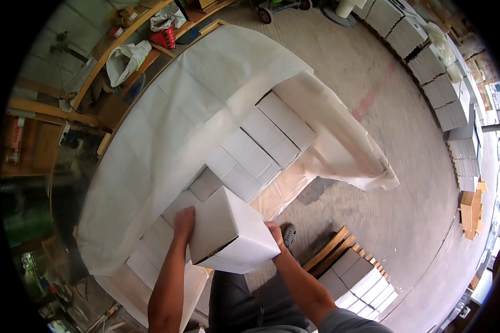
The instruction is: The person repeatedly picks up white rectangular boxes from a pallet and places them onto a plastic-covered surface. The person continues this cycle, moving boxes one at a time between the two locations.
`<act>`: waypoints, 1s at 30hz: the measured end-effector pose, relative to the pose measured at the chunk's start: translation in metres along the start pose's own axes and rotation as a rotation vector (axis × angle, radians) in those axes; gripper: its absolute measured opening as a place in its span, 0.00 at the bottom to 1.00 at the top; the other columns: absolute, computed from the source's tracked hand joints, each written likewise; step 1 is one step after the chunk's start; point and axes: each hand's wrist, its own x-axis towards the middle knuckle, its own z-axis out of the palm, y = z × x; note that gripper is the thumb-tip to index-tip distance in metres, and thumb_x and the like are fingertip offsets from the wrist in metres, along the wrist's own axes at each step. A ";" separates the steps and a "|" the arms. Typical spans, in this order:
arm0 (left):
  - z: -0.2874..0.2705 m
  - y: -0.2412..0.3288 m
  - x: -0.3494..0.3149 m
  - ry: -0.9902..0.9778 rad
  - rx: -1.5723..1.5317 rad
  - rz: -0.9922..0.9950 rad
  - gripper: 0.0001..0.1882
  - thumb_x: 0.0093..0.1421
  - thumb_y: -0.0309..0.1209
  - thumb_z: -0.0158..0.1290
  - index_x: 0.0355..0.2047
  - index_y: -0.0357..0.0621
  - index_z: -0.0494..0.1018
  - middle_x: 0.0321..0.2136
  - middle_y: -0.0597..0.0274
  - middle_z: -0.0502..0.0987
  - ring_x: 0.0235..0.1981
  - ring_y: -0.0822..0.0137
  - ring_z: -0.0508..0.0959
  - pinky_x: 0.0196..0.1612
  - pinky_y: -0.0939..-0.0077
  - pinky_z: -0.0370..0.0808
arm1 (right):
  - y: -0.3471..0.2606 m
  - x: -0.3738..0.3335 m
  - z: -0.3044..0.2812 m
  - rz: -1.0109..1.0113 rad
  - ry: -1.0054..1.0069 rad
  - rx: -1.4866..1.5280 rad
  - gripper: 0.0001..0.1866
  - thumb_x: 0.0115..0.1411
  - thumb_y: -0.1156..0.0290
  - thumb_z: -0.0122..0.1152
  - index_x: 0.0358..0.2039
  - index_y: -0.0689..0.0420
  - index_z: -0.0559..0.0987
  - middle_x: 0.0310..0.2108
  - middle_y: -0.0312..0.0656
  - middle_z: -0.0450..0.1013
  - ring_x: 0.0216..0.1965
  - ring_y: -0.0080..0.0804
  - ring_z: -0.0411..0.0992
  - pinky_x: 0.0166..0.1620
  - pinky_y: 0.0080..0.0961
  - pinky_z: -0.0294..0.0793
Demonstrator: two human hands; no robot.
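Observation:
A white cardboard box (pixel 230 228) is held up in front of me, tilted, between both hands. My left hand (pixel 184 221) presses its left side with the fingers closed. On the right side, my right hand (pixel 274 233) grips the lower corner, its fingertips partly hidden. Beyond the held box, several white boxes (pixel 269 139) stand in a row side by side, partly covered by a translucent plastic sheet (pixel 166 122). A gap in that row shows just behind the held box.
White boxes (pixel 353 277) sit on a wooden pallet (pixel 330 250) to my right. Stacks of white cartons (pixel 428 61) line the far right. Wooden shelving (pixel 94 77) with bags runs along the left. A wheeled cart (pixel 266 14) stands at the back on the concrete floor (pixel 411 211).

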 end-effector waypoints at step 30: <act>0.079 -0.029 -0.039 0.199 0.463 0.563 0.41 0.50 0.44 0.55 0.57 0.32 0.51 0.61 0.38 0.45 0.62 0.41 0.49 0.60 0.42 0.49 | 0.049 0.141 0.012 -0.609 0.379 -0.101 0.20 0.61 0.58 0.43 0.47 0.57 0.70 0.38 0.40 0.73 0.39 0.34 0.72 0.40 0.32 0.74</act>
